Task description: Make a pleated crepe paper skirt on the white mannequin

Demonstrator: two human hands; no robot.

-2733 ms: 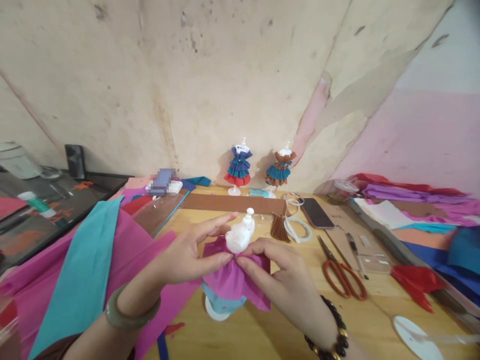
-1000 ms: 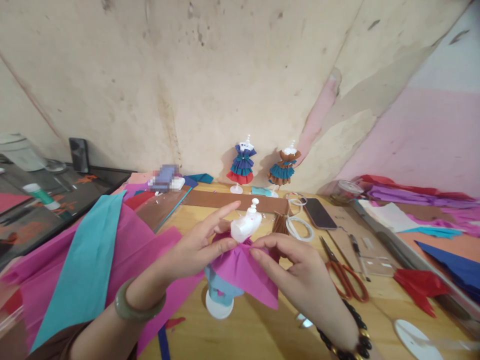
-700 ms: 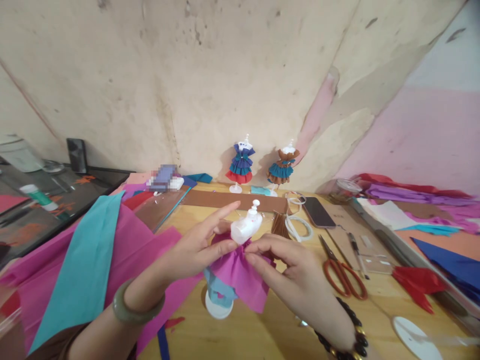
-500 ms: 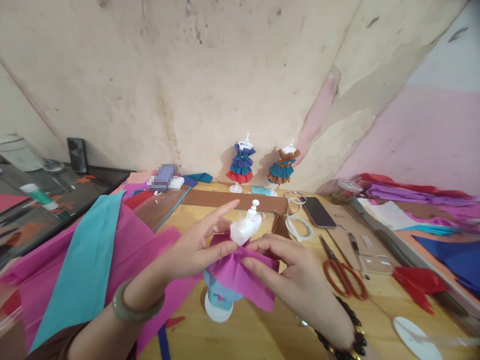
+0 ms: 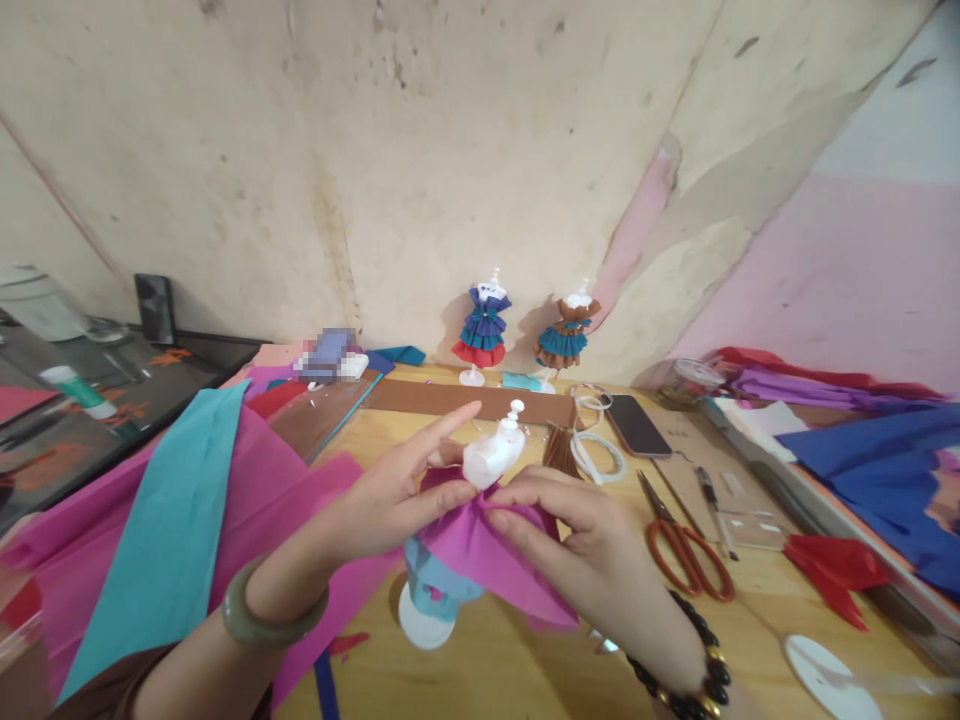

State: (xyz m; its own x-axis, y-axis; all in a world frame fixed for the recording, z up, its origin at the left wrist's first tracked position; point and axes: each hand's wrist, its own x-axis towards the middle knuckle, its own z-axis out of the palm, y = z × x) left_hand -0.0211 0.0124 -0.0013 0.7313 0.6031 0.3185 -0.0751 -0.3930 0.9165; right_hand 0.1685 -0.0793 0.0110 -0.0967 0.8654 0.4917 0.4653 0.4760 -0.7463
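Observation:
A small white dress form (image 5: 491, 455) leans to the right between my hands. A gathered piece of magenta crepe paper (image 5: 472, 540) wraps its waist, with light-blue paper (image 5: 439, 580) below and a round white base (image 5: 426, 618). My left hand (image 5: 420, 480) grips the form, its thumb pressing the gathers at the waist and its index finger stretched up behind; the other fingertips are hidden. My right hand (image 5: 570, 530) pinches the magenta paper between thumb and fingers at the waist's right side.
Two dressed forms, one blue and red (image 5: 482, 325), one brown and teal (image 5: 566, 330), stand by the wall. Scissors (image 5: 682, 550), a pen (image 5: 712, 505) and a phone (image 5: 637, 425) lie right. Turquoise paper (image 5: 169, 530) lies left; blue paper (image 5: 862, 460) fills a tray right.
The dress form has tilted a little more, its base shifting left and its neck right. The magenta paper's edge reaches further right. In the right tray, blue paper now covers more.

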